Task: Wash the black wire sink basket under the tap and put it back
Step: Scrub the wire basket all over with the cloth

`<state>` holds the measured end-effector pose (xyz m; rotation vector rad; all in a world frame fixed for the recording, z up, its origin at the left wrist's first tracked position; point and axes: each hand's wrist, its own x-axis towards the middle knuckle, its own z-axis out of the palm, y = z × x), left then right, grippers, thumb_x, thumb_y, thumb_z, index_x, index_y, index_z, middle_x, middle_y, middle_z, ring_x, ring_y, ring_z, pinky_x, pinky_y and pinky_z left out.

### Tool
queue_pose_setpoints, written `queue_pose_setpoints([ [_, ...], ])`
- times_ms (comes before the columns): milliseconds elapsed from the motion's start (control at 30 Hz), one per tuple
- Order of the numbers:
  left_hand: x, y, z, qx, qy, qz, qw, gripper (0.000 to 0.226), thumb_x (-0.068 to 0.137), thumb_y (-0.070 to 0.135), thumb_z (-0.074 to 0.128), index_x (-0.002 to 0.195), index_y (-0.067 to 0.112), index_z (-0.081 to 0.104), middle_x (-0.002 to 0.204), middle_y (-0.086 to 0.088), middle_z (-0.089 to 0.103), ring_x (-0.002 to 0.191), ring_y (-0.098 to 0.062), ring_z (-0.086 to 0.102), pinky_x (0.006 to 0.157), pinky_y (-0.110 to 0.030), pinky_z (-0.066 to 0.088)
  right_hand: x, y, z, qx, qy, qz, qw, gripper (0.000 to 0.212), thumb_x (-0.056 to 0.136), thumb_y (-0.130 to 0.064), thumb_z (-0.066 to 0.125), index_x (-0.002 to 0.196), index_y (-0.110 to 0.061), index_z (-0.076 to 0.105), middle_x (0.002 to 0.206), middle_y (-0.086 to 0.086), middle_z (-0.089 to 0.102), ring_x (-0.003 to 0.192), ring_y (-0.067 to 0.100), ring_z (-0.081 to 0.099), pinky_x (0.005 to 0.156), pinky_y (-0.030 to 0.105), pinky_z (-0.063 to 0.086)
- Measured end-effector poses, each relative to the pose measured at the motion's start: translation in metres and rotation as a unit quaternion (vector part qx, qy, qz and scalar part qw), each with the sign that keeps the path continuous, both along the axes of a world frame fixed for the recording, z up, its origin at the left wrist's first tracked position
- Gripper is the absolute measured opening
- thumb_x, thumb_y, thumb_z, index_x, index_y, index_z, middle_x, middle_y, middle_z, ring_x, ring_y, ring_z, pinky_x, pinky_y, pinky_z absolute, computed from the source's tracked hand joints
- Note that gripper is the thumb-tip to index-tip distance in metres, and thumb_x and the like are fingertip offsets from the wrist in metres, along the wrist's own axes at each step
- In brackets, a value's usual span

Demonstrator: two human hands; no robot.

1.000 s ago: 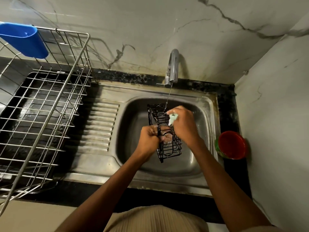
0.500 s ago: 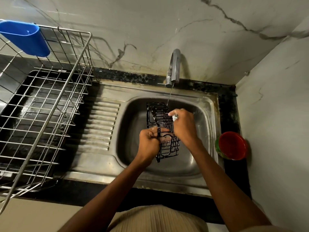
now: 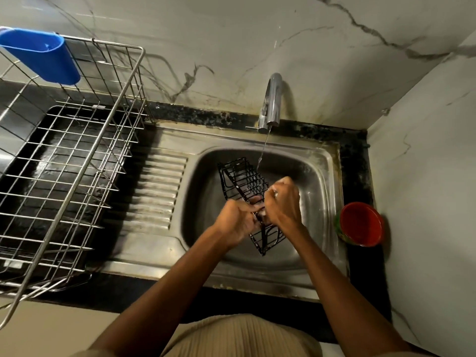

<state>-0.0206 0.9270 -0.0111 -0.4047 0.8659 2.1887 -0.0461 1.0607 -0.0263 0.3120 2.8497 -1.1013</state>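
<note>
Left hand [image 3: 238, 219]: fingers curled round the black wire basket [image 3: 244, 184], steadying it over the sink [image 3: 322, 176]. Right hand [image 3: 282, 202]: fisted on the wire, seemingly scrubbing. Basket tilted so the tap [image 3: 271, 101] stream hits its upper end.

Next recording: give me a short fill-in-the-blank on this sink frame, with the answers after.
1. The left hand grips the black wire basket over the ____.
2. Water runs from the ____ onto the basket.
3. The container right of the sink is ____ in colour.
4. The blue cup hangs on the wire ____.

Missing words: sink; tap; red; dish rack
</note>
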Motion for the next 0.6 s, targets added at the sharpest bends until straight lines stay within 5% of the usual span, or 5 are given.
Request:
queue_pose_setpoints([
  [133,-0.018,0.001,-0.010,0.014,-0.099,0.112,0.989,0.031,0.103,-0.002,0.033,0.125,0.003,0.054,0.100,-0.019,0.075,0.087,-0.031,0.076,0.069,-0.043,0.063,-0.001,0.009,-0.004,-0.010,0.061,0.068,0.996,0.022,0.092,-0.007,0.040,0.076,-0.016,0.053,0.094,0.002,0.053,0.082,0.018,0.054,0.070,0.039,0.052],
  [267,-0.025,0.003,-0.019,-0.008,-0.098,0.142,0.985,0.040,0.109,0.005,0.023,0.143,0.000,0.044,0.109,-0.018,0.074,0.093,-0.029,0.075,0.070,-0.042,0.062,0.004,0.007,0.005,0.004,0.052,0.098,0.994,0.047,0.087,0.011,0.041,0.124,-0.015,0.052,0.128,0.007,0.055,0.111,0.021,0.057,0.091,0.036,0.053],
  [467,-0.023,0.017,-0.020,0.029,-0.135,0.174,0.975,0.033,0.110,0.012,0.029,0.120,0.006,0.060,0.093,-0.012,0.077,0.078,-0.021,0.076,0.074,-0.034,0.062,0.016,-0.019,0.005,-0.032,0.002,0.159,0.987,0.059,0.095,0.006,0.044,0.151,-0.011,0.037,0.159,0.009,0.033,0.149,0.020,0.024,0.123,0.040,0.021],
  [600,-0.020,0.011,-0.027,0.054,-0.136,0.184,0.972,0.034,0.111,0.015,0.028,0.118,0.005,0.059,0.097,-0.014,0.075,0.085,-0.021,0.074,0.084,-0.032,0.059,0.012,-0.013,-0.007,-0.003,0.038,0.210,0.977,0.058,0.097,-0.002,0.048,0.153,-0.010,0.033,0.162,0.007,0.024,0.152,0.015,0.012,0.126,0.034,0.006],
])
